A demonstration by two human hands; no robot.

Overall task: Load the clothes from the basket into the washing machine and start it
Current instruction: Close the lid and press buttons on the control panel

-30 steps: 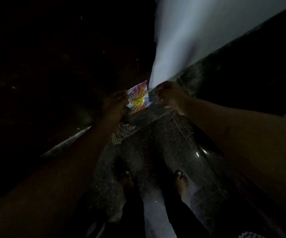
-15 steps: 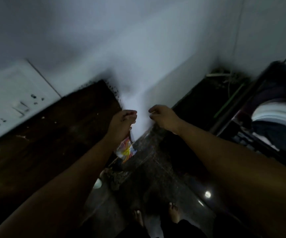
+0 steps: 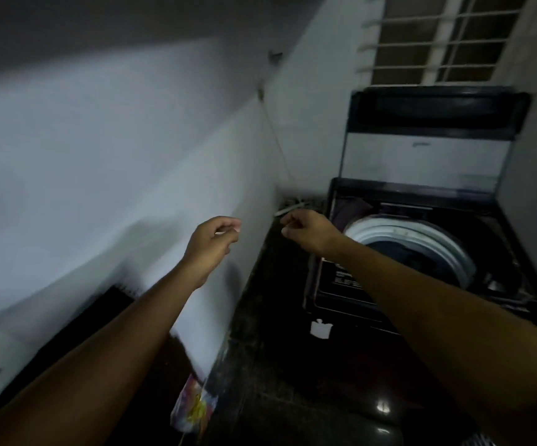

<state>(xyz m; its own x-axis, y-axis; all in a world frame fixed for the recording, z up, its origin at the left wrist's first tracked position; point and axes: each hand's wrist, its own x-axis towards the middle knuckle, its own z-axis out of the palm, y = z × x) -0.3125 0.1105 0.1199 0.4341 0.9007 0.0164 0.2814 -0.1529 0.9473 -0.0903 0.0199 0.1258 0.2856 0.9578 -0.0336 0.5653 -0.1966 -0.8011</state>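
At the laundry corner, head view, dim light.
- Washing machine [image 3: 350,284]: top-loader, lid [image 3: 421,162] raised upright at its back. The drum [image 3: 453,252] is exposed, with dark clothes [image 3: 412,257] already inside.
- Left hand [image 3: 212,243]: raised left of the machine, before the wall [image 3: 115,156]. Fingers curled toward the thumb, nothing visible in them.
- Right hand [image 3: 309,228]: at the machine's left edge, fingers likewise curled, apparently empty.
- Detergent packet [image 3: 193,410]: low down, left of the machine.
- Basket: not in view.
- Status, judged: loading at least partly done. Detergent, closing the lid and starting seemingly remain.
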